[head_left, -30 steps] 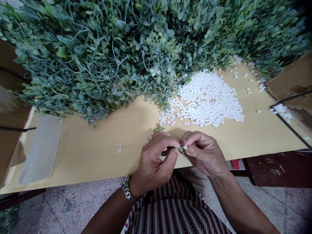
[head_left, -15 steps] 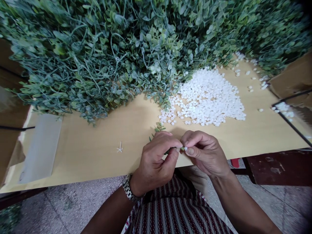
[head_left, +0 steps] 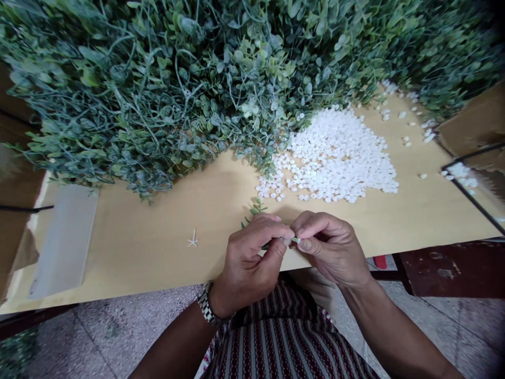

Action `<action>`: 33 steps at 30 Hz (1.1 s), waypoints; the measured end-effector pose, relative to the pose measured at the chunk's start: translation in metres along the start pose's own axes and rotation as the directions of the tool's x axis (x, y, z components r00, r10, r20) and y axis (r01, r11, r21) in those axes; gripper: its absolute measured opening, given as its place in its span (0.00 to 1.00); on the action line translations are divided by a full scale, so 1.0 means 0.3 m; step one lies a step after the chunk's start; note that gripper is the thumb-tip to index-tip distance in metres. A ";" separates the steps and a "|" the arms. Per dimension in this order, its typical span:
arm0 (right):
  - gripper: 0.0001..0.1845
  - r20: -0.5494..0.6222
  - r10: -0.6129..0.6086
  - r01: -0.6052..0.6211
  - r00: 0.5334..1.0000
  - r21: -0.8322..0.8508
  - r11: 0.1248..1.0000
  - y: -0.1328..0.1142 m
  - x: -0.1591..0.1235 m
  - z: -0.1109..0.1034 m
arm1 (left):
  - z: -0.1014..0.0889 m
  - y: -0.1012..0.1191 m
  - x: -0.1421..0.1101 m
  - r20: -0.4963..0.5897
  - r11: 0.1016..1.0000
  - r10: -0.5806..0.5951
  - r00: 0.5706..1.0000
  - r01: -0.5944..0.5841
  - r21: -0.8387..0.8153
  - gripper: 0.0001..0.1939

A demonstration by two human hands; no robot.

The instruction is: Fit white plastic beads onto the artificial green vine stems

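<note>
One head-worn view looks forward and down, close above the tabletop (head_left: 145,239).

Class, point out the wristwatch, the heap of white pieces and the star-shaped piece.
Wristwatch (head_left: 205,305), head view, on its metal band.
Heap of white pieces (head_left: 343,158), head view, near its middle.
Star-shaped piece (head_left: 193,241), head view, where its arms meet.

Left hand (head_left: 252,258) and right hand (head_left: 335,247) pinching green sprig (head_left: 257,207), white bead pile (head_left: 343,158) beyond, leafy greenery (head_left: 177,89) behind

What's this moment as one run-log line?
left hand: pinching green sprig | right hand: pinching small white piece against sprig | white pile: beyond hands
</note>
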State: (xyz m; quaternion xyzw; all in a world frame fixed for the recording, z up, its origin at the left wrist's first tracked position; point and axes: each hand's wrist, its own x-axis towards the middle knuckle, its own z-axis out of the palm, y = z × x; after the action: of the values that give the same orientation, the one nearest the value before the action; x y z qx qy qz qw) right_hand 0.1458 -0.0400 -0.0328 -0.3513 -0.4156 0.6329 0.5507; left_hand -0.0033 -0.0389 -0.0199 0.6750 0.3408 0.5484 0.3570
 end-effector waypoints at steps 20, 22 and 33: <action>0.05 0.052 -0.073 0.075 0.996 -0.049 0.996 0.006 0.002 -0.002 | 0.004 0.007 -0.002 0.004 0.993 0.084 0.996 -0.084 0.089 0.09; 0.05 0.054 -0.082 0.085 0.995 -0.059 0.995 0.007 0.001 0.000 | 0.005 0.008 -0.001 0.002 0.993 0.088 0.996 -0.088 0.082 0.09; 0.05 0.074 -0.040 0.045 0.996 -0.066 0.997 -0.001 0.004 0.005 | 0.000 -0.004 -0.005 0.025 0.980 0.118 0.993 -0.121 0.161 0.08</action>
State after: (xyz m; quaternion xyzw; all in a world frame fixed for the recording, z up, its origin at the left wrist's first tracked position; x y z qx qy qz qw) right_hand 0.1443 -0.0389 -0.0320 -0.3375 -0.4639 0.6191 0.5362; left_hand -0.0035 -0.0395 -0.0215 0.7253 0.3404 0.5340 0.2699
